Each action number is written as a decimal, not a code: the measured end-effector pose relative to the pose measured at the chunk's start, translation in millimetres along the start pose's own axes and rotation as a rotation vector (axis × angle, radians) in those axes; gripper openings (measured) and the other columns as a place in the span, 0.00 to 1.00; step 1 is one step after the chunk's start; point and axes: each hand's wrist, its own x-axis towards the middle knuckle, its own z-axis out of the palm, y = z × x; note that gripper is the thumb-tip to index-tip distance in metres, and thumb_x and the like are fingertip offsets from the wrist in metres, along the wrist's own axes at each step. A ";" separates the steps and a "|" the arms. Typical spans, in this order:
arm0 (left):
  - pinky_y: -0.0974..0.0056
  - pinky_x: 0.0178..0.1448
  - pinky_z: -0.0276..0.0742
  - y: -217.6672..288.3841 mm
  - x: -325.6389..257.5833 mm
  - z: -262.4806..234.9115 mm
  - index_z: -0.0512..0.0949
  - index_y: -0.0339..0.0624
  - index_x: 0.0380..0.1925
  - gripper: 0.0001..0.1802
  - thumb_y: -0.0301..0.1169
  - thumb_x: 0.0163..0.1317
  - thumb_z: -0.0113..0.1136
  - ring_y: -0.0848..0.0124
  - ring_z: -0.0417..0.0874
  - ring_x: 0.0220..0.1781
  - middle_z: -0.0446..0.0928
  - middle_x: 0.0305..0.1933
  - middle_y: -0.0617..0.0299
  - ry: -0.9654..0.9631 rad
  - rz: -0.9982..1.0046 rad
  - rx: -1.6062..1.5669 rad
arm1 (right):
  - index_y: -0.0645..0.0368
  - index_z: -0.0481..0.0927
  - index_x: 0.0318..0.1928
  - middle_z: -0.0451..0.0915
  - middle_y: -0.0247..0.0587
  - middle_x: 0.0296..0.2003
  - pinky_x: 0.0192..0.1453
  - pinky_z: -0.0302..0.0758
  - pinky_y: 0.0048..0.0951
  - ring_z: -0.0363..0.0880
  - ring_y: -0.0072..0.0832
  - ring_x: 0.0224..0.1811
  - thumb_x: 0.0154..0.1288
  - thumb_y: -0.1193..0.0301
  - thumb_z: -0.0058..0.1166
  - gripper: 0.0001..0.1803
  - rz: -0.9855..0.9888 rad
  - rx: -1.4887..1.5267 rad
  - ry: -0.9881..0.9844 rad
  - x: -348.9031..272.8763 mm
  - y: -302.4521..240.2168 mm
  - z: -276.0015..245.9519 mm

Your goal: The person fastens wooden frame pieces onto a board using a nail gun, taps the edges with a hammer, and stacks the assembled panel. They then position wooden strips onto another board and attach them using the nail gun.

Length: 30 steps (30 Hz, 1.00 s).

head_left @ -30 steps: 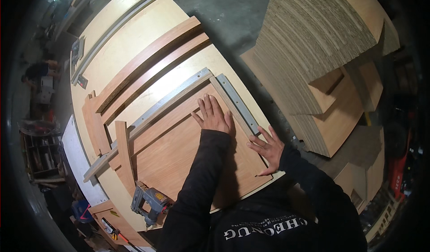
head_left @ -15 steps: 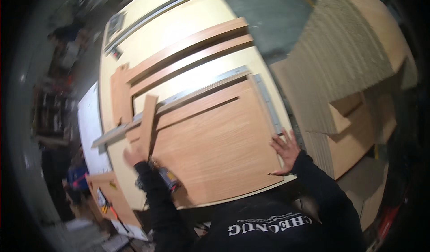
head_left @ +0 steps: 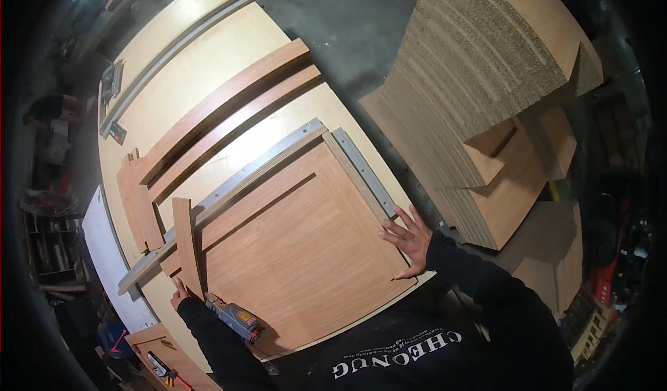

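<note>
A flat wood-grain panel lies on the pale workbench, with a long groove near its far edge. My right hand rests with spread fingers on the panel's right edge, beside the near end of a metal-faced strip. My left hand touches the panel's left edge, fingers stretched out and partly hidden by the sleeve. Next to it, a short wooden board lies across the panel's left end. A grey handheld power tool lies on the panel by my left forearm. A second metal-faced strip runs along the far edge.
Beyond the panel, long wooden rails are joined to a shorter crosspiece on the workbench. A long metal bar lies farther back. Tall stacks of boards stand to the right. Tools lie on another panel at lower left.
The view has shifted, so the bench sits lower and more to the left. My left hand has moved from beside the short board to the panel's left edge; my right hand stays on the right edge.
</note>
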 end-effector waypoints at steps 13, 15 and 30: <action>0.55 0.60 0.65 68.7 -41.9 8.0 0.68 0.30 0.52 0.48 0.67 0.48 0.49 0.48 0.69 0.56 0.71 0.52 0.42 0.277 0.178 0.409 | 0.47 0.45 0.67 0.40 0.38 0.68 0.66 0.28 0.62 0.28 0.50 0.70 0.29 0.35 0.59 0.64 0.013 0.003 0.039 -3.6 6.0 0.3; 0.55 0.62 0.62 177.6 -125.7 -12.6 0.65 0.33 0.54 0.39 0.56 0.54 0.51 0.59 0.64 0.63 0.64 0.60 0.49 -0.367 0.528 -0.217 | 0.46 0.44 0.67 0.39 0.37 0.69 0.66 0.28 0.62 0.27 0.49 0.70 0.29 0.35 0.60 0.65 0.008 0.002 0.054 -5.6 10.7 3.6; 0.38 0.66 0.38 291.7 -367.3 84.1 0.50 0.32 0.62 0.42 0.46 0.55 0.54 0.48 0.42 0.71 0.46 0.68 0.43 -0.300 0.974 -0.129 | 0.47 0.43 0.67 0.34 0.35 0.69 0.66 0.28 0.63 0.23 0.48 0.70 0.30 0.35 0.59 0.64 0.014 -0.045 0.003 -7.8 6.9 -0.3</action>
